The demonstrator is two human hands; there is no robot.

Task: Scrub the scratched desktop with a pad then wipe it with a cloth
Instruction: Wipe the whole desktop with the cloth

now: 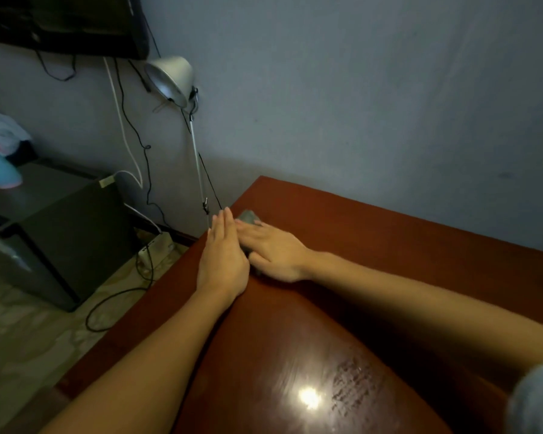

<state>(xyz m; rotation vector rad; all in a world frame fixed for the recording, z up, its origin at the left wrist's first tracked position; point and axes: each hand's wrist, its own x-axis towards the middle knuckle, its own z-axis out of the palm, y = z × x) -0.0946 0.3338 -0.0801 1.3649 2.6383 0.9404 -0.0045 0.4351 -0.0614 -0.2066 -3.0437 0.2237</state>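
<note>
A reddish-brown wooden desktop (389,245) fills the right and lower part of the view. A patch of dark scratches (355,386) shows near the front, beside a bright light reflection. Near the desk's far left corner lies a small grey pad (249,217), mostly covered. My right hand (275,250) lies flat on top of the pad with straight fingers. My left hand (224,255) stands on its edge along the desk's left rim, fingers straight, right beside my right hand. A grey cloth (539,399) shows at the bottom right corner.
A white desk lamp (170,78) on a thin arm stands at the desk's far left corner, with black cables hanging down the wall. A dark low cabinet (76,227) and a power strip (156,250) sit on the floor to the left. The wall runs behind the desk.
</note>
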